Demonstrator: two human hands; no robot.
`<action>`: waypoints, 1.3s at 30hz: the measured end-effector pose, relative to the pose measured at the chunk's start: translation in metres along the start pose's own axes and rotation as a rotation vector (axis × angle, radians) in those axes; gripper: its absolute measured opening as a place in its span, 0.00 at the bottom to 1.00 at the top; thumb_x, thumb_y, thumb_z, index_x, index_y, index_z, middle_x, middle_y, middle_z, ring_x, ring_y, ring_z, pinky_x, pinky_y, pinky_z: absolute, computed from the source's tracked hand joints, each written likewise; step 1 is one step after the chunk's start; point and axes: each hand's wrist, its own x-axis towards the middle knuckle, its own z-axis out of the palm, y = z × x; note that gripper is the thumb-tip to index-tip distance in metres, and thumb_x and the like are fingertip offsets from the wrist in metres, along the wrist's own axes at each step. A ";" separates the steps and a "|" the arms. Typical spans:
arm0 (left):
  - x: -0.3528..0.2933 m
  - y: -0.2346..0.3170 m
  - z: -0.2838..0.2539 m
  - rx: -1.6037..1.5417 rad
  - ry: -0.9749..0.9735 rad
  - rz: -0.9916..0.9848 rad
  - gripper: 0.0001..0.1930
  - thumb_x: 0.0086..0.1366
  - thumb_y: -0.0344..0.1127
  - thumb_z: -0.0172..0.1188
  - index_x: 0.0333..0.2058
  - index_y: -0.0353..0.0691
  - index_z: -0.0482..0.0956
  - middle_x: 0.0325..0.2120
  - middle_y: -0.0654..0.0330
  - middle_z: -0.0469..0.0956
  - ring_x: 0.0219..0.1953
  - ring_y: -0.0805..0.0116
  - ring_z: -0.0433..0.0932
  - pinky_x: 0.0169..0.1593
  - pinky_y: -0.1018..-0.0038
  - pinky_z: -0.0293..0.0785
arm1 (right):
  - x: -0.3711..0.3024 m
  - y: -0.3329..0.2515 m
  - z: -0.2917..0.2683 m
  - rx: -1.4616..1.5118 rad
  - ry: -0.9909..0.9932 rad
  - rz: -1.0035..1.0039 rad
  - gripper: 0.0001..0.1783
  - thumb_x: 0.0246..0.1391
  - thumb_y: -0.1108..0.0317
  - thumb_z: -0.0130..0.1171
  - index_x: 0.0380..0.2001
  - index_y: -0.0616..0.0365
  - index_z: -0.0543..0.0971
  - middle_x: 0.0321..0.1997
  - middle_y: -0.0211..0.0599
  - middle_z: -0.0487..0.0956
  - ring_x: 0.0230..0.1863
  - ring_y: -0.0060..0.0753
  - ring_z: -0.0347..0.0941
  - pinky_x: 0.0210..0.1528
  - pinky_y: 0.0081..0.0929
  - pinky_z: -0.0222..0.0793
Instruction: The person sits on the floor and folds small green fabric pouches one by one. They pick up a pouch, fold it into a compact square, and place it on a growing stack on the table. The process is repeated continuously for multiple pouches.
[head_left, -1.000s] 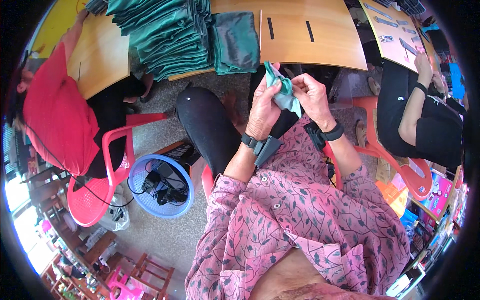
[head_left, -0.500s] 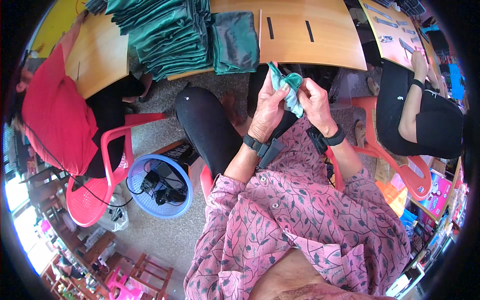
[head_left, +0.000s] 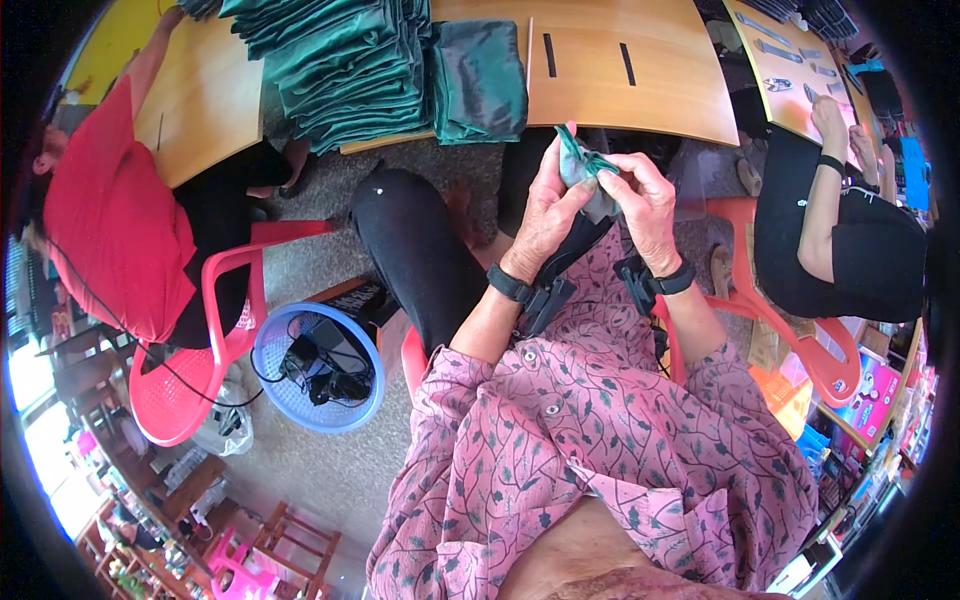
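Observation:
Between my two hands, over my lap and just short of the table edge, is a small crumpled piece of green satiny fabric point(head_left: 577, 168) with a paler side showing. My left hand point(head_left: 545, 205) pinches it from the left, its thumb pressed on the cloth. From the right, my right hand point(head_left: 643, 200) grips a bunched fold between thumb and fingers. Beyond my hands, on the wooden table point(head_left: 680, 75), lies a flat folded green cloth point(head_left: 478, 80). Beside that rises a tall stack of folded green cloths point(head_left: 345, 80).
A blue basket point(head_left: 372, 400) holding black cables and adapters stands on the floor at left. A person in red point(head_left: 115, 220) sits at left near a red plastic chair point(head_left: 180, 400). At right, a person in black point(head_left: 870, 250) works at another table with metal tools point(head_left: 775, 50).
My hands have shifted slightly right, and the fabric between them is bunched differently, with my right fingers higher on it. The person at right has moved their hands on their table.

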 end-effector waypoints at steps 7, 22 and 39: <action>0.000 0.003 -0.003 0.170 0.043 -0.006 0.36 0.64 0.24 0.57 0.69 0.42 0.53 0.50 0.64 0.71 0.53 0.74 0.69 0.60 0.73 0.64 | 0.002 -0.007 0.006 -0.015 0.019 0.032 0.03 0.56 0.75 0.63 0.32 0.63 0.80 0.31 0.27 0.78 0.31 0.14 0.72 0.31 0.17 0.69; 0.003 -0.007 -0.008 -0.008 0.326 0.041 0.29 0.60 0.27 0.65 0.59 0.33 0.65 0.39 0.61 0.77 0.42 0.74 0.76 0.49 0.76 0.73 | 0.000 0.006 0.004 -0.233 0.120 -0.081 0.03 0.57 0.76 0.60 0.32 0.63 0.75 0.27 0.34 0.76 0.27 0.22 0.72 0.31 0.23 0.69; 0.000 0.015 -0.016 0.346 0.021 -0.132 0.13 0.63 0.41 0.66 0.33 0.34 0.82 0.25 0.69 0.78 0.29 0.81 0.74 0.35 0.81 0.71 | 0.008 -0.015 -0.010 -0.034 -0.271 0.057 0.02 0.61 0.74 0.56 0.36 0.62 0.75 0.29 0.29 0.74 0.29 0.20 0.68 0.33 0.21 0.67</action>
